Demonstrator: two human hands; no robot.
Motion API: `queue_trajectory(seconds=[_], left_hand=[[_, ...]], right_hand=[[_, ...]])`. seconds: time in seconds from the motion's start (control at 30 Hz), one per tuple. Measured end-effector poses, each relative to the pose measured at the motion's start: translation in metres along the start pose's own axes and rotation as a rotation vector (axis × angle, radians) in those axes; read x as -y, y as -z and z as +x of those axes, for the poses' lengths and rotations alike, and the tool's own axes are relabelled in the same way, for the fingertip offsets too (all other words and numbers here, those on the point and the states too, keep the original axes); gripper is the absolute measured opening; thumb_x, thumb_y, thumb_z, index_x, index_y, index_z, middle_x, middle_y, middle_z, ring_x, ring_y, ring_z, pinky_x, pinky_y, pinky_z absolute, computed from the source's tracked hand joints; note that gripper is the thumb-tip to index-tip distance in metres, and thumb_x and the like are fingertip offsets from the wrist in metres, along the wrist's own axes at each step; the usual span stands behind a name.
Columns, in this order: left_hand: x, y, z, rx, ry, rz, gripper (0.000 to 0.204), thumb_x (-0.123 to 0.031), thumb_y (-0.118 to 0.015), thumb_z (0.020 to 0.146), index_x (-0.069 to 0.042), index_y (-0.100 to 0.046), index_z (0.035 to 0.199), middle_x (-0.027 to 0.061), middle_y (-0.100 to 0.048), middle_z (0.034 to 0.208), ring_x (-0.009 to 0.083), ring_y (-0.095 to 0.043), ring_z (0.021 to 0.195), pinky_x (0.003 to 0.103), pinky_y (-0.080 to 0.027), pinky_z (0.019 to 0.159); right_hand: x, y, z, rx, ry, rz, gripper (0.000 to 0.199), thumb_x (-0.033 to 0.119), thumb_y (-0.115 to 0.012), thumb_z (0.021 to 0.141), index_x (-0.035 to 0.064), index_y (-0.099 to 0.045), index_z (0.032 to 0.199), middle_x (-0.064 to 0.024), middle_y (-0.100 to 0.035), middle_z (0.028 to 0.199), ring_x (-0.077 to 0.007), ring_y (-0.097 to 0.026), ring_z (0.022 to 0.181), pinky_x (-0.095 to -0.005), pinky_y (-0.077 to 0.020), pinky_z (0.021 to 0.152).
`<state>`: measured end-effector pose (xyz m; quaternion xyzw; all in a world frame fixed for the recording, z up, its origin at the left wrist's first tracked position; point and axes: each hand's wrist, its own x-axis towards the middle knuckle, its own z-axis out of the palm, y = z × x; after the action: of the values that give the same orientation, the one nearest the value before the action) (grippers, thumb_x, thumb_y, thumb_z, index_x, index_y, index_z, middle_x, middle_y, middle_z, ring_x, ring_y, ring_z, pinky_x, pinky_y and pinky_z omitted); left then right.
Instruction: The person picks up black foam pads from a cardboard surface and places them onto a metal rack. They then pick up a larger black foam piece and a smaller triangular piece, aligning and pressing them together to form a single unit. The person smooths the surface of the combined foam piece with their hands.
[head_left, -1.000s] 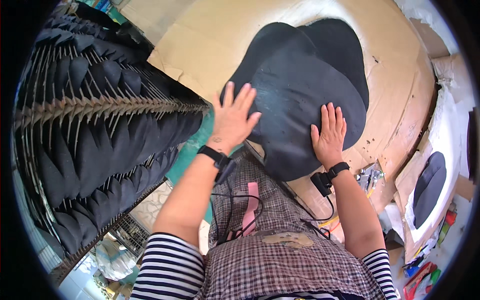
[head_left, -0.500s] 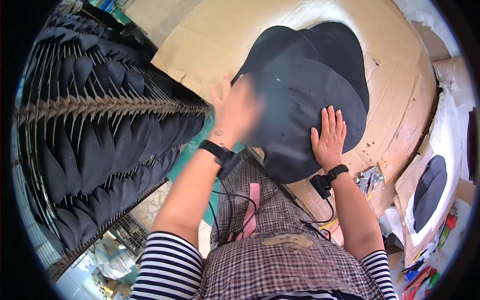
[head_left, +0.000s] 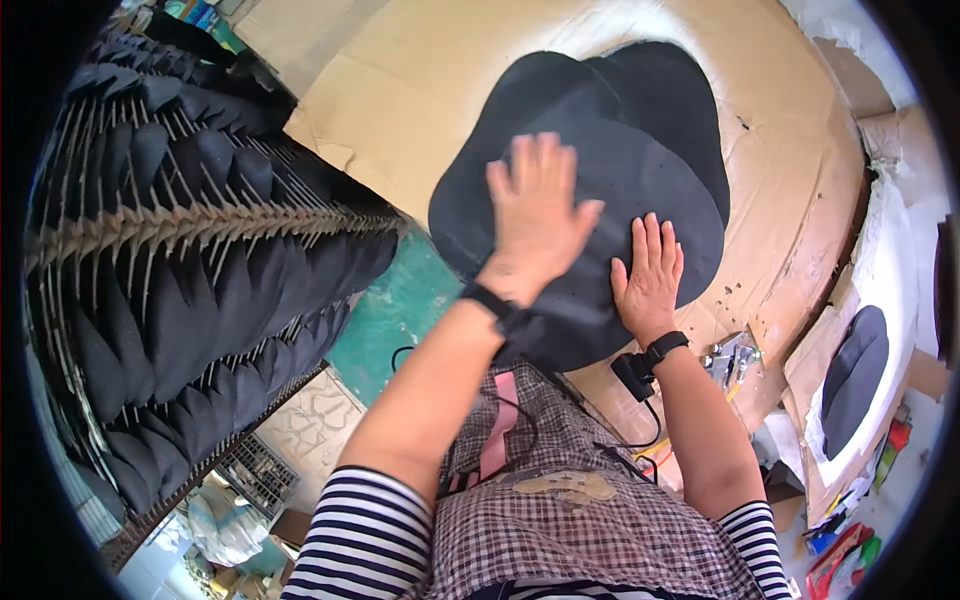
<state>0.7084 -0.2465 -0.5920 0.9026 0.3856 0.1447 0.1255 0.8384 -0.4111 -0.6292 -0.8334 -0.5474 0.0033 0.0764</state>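
Several black, rounded, lobed flat pieces of soft-looking sheet [head_left: 620, 165] overlap in a pile on the cardboard-covered table. Another black piece [head_left: 685, 100] shows behind the top one. My left hand [head_left: 537, 215] is over the left part of the top piece, fingers spread and slightly blurred; whether it touches the surface I cannot tell. With its fingers outstretched, my right hand [head_left: 648, 280] lies flat on the right side of the top piece, close to its near edge. Neither hand grips anything. Dark straps with small devices sit on both wrists.
At left stands a tall rack [head_left: 200, 225] hung with rows of black pieces. Cardboard [head_left: 390, 110] covers the table. Metal fittings [head_left: 735, 355] lie by my right wrist. More black pieces [head_left: 855, 380] rest on a white surface at far right.
My left hand has swung from the left edge of the pile to the right, over the top piece. The right hand stays flat in its place on the piece.
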Motion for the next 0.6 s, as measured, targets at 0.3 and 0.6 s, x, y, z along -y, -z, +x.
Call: queue_trajectory(seconds=[0.3,0.6], left_hand=[[0.028,-0.039,0.016,-0.035,-0.050,0.029,0.072,-0.050,-0.057,0.092,-0.010,-0.038,0.150,0.0149,-0.028,0.159,0.0396,-0.022,0.147,0.067,-0.017,0.113],[0.058,-0.007,0.043,-0.044,0.191,0.117,0.067,-0.046,-0.051,0.097,-0.009,-0.034,0.151,0.0185,-0.025,0.160,0.0445,-0.019,0.146,0.068,-0.016,0.111]], right_hand=[[-0.001,0.003,-0.005,0.013,0.007,0.026,0.066,0.034,-0.057,0.091,0.0090,-0.038,0.150,-0.0107,-0.033,0.158,-0.0345,-0.025,0.146,-0.0511,-0.0218,0.117],[0.006,0.020,0.011,-0.007,-0.009,0.077,0.060,0.030,-0.062,0.087,0.0060,-0.049,0.141,-0.0131,-0.042,0.150,-0.0329,-0.035,0.140,-0.0484,-0.0278,0.113]])
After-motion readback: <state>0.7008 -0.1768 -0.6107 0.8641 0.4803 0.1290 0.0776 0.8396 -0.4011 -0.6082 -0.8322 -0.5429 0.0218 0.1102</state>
